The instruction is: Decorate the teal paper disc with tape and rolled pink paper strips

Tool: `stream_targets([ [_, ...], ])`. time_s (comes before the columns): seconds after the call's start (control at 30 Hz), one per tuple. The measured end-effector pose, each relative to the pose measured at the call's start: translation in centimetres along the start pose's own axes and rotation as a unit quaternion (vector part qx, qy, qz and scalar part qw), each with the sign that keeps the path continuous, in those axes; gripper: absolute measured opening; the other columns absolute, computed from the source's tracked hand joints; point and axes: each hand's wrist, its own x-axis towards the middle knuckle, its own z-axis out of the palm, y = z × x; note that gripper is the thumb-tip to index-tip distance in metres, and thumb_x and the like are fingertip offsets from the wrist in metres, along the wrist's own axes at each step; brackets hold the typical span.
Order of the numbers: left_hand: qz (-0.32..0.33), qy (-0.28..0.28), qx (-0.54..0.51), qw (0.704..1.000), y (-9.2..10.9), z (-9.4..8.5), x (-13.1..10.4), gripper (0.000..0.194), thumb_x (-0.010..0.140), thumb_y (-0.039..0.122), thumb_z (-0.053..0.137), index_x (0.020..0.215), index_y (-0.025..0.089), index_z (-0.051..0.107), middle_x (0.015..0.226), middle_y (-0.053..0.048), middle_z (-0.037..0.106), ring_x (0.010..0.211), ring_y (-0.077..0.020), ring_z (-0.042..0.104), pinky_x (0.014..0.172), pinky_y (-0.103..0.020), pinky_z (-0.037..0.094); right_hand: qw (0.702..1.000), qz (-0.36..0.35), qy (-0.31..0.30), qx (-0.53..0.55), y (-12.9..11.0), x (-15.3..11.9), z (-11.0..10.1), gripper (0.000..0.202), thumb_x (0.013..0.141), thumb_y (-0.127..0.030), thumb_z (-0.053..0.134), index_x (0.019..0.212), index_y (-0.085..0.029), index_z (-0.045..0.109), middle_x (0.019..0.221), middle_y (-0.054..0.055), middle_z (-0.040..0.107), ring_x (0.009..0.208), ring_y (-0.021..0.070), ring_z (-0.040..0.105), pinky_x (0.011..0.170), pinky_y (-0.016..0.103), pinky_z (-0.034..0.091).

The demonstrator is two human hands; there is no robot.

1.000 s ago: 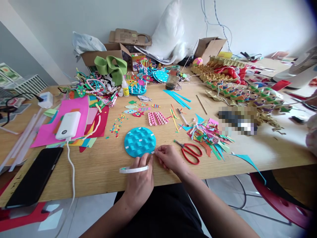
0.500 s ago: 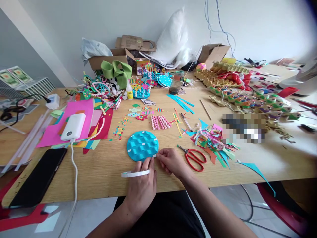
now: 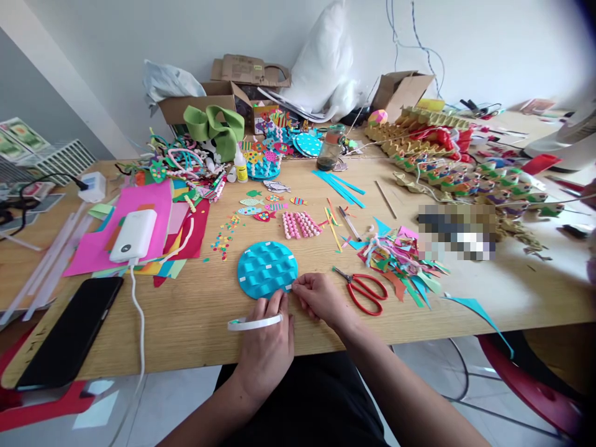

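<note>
A round blue disc with a wavy woven surface lies on the table, with several small white tape pieces on it. My left hand is closed around a white tape roll, its fingertips at the disc's lower edge. My right hand is pinched at the disc's lower right edge, beside a white piece; whatever lies between its fingertips is too small to name. Behind the disc are pink beaded strips, paper fish and small coloured dots.
Red-handled scissors lie right of my right hand, near a heap of paper scraps. At the left are a black phone and a white power bank with its cable. A glass jar stands at the back.
The view has shifted slightly. Both hands stay at the disc's lower edge in nearly the same pose. Part of another person's hand now shows at the far right edge.
</note>
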Motion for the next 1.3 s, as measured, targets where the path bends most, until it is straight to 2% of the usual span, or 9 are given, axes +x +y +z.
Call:
stream_targets([
  [0.43,0.001,-0.006,-0.009,1.0,0.0,0.1,0.1,0.041,0.089,0.021,0.044,0.129,0.011,0.048,0.126,-0.012,0.055,0.105,-0.0271,0.051,0.09,-0.043,0.045,0.999,0.004,0.017,-0.039,-0.1,0.1,0.2,0.017,0.077,-0.018,0.05,0.06,-0.018,0.05,0.038,-0.009,0.045,0.026,0.0056,0.039,0.026,0.015,0.025],
  [0.67,-0.011,-0.036,-0.003,0.999,0.2,-0.4,0.7,0.041,0.09,0.021,0.043,0.13,0.013,0.049,0.12,-0.013,0.056,0.099,-0.0264,0.054,0.081,-0.041,0.048,0.999,0.016,0.009,-0.044,-0.3,0.2,0.1,0.015,0.077,-0.015,0.049,0.062,-0.018,0.051,0.038,-0.009,0.046,0.026,0.0058,0.04,0.026,0.015,0.026],
  [0.87,-0.005,-0.038,-0.006,0.999,0.3,-0.3,0.9,0.043,0.09,0.018,0.04,0.132,0.014,0.047,0.117,-0.013,0.056,0.099,-0.0254,0.053,0.081,-0.041,0.048,0.999,0.02,0.011,-0.046,-0.4,0.3,0.1,0.014,0.075,-0.014,0.049,0.062,-0.017,0.051,0.038,-0.009,0.046,0.026,0.0052,0.041,0.026,0.014,0.026],
  [1.3,0.004,-0.053,0.022,0.998,0.4,-0.2,1.2,0.04,0.089,0.016,0.041,0.128,0.013,0.049,0.108,-0.012,0.057,0.093,-0.0258,0.052,0.073,-0.038,0.047,0.998,-0.006,0.047,-0.05,0.6,0.0,0.9,0.012,0.081,-0.025,0.049,0.071,-0.019,0.052,0.041,-0.007,0.051,0.027,0.0075,0.045,0.026,0.015,0.03],
])
